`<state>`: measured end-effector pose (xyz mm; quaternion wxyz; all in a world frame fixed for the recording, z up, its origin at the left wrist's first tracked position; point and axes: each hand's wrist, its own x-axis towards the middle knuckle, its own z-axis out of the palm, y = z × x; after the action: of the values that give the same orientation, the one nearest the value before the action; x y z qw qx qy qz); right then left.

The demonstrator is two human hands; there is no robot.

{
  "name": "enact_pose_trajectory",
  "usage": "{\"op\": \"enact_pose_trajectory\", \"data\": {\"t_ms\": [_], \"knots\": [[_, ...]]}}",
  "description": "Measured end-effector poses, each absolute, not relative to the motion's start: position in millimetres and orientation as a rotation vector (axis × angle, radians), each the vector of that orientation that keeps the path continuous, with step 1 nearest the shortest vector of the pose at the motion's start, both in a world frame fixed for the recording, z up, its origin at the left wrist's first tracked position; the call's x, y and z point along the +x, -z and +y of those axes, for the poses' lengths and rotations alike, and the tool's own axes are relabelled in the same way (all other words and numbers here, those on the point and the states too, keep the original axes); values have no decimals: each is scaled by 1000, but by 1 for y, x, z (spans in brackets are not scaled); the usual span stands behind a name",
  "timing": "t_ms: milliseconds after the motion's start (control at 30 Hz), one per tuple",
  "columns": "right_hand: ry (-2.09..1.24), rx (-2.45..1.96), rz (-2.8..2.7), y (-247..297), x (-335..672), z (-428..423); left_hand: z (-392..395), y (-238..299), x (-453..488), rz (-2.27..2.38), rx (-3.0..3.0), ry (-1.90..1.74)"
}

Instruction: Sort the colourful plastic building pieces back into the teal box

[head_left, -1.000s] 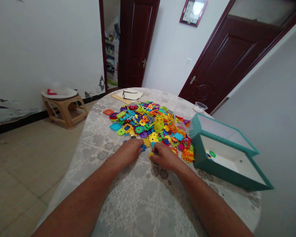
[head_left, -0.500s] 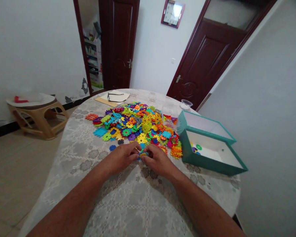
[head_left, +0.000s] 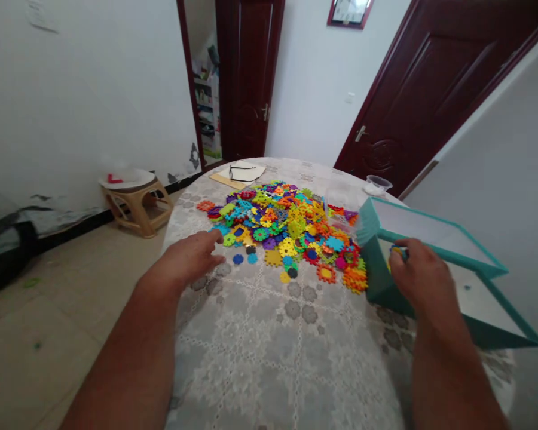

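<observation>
My right hand (head_left: 424, 278) is over the near part of the teal box (head_left: 381, 286), pinching a small blue and yellow plastic gear piece (head_left: 398, 252). Its far fingers are partly hidden. At the left front of a heap of colourful plastic gear pieces (head_left: 273, 218), my left hand (head_left: 192, 257) hovers with thumb and fingers apart, holding nothing. A dark blue disc (head_left: 238, 259) and a light blue disc (head_left: 252, 258) lie just right of it. Yellow, green and black discs lie in front of the heap.
The box's open lid (head_left: 434, 236) leans behind it. Glasses (head_left: 242, 174) rest on papers at the table's far left, and a clear plastic bowl (head_left: 378, 183) stands at the far right. Beyond the lace-covered table (head_left: 260, 358) is a tan stool (head_left: 138, 209).
My hands have parted from the table's middle. The right has carried the blue and yellow piece right, over the box; the left has moved left and opened. The view has turned left.
</observation>
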<state>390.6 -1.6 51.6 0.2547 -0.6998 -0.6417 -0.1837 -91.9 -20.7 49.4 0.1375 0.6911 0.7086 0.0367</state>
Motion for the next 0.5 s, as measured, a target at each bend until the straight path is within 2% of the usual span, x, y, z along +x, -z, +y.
{"op": "enact_pose_trajectory", "data": {"t_ms": [133, 267, 367, 500], "knots": [[591, -1996, -1715, -37, 412, 6, -24, -52, -104, 1995, 1921, -6], [638, -1634, -1767, -47, 384, 3, -21, -47, -107, 1974, 1888, 6], [464, -1398, -1898, -52, 343, -3, -15, -37, -99, 1968, 1894, 0], [106, -1220, -2133, -31, 291, -12, -2, -19, -73, 1887, 2099, -102]]}}
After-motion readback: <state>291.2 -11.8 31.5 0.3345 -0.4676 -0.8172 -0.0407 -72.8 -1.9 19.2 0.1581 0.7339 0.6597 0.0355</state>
